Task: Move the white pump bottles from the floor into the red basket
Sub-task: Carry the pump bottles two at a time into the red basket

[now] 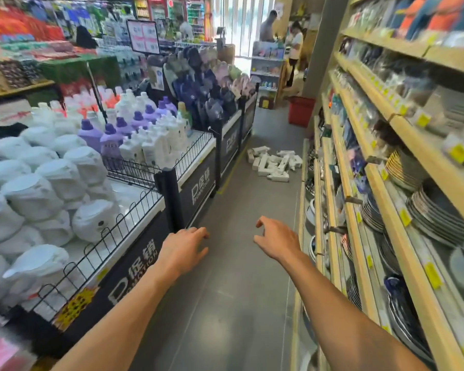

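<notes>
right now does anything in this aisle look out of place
Yes: a heap of white pump bottles lies tumbled on the floor beside the right-hand shelving, on their sides and not shelved. The red basket stands farther down the aisle. Both hands hold nothing.

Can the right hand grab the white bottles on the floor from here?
Probably not. The right hand hangs empty, well short of the white pump bottles piled far ahead. The floor between looks free to walk.
</notes>
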`<action>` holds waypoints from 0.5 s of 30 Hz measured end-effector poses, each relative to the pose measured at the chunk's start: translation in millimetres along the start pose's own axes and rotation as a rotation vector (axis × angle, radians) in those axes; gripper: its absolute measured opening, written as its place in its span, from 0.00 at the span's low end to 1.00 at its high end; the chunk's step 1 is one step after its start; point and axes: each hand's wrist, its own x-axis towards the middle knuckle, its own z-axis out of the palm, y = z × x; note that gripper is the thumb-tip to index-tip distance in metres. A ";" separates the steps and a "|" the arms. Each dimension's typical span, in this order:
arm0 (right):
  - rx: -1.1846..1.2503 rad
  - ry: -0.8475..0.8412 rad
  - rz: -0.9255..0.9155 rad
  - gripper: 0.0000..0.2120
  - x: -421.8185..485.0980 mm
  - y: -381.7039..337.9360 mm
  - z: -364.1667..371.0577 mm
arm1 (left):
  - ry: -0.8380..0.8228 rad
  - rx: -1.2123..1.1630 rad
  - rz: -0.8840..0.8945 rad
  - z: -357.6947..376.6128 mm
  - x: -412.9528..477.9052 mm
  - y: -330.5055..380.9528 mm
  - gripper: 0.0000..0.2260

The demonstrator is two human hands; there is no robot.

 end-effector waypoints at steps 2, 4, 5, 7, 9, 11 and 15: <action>0.005 0.012 0.029 0.18 19.7 3.8 -1.1 | 0.008 0.010 0.038 -1.4 30.9 -2.4 0.14; 0.011 0.031 0.061 0.18 39.4 4.6 -3.6 | 0.013 0.023 0.078 -5.1 62.5 -7.2 0.15; 0.017 0.039 0.076 0.18 48.5 4.5 -5.0 | 0.008 0.020 0.092 -7.8 78.1 -10.3 0.15; 0.023 0.051 0.106 0.18 66.7 2.1 -7.9 | 0.005 0.009 0.109 -13.8 108.8 -18.2 0.15; 0.016 0.053 0.130 0.18 84.1 -1.7 -11.4 | 0.004 0.000 0.128 -19.9 137.7 -26.7 0.15; 0.005 0.055 0.149 0.18 102.3 -3.1 -15.9 | -0.007 0.000 0.154 -22.1 165.0 -34.0 0.16; -0.044 0.083 0.161 0.20 138.7 0.7 -26.3 | -0.027 -0.029 0.182 -19.9 214.2 -41.4 0.16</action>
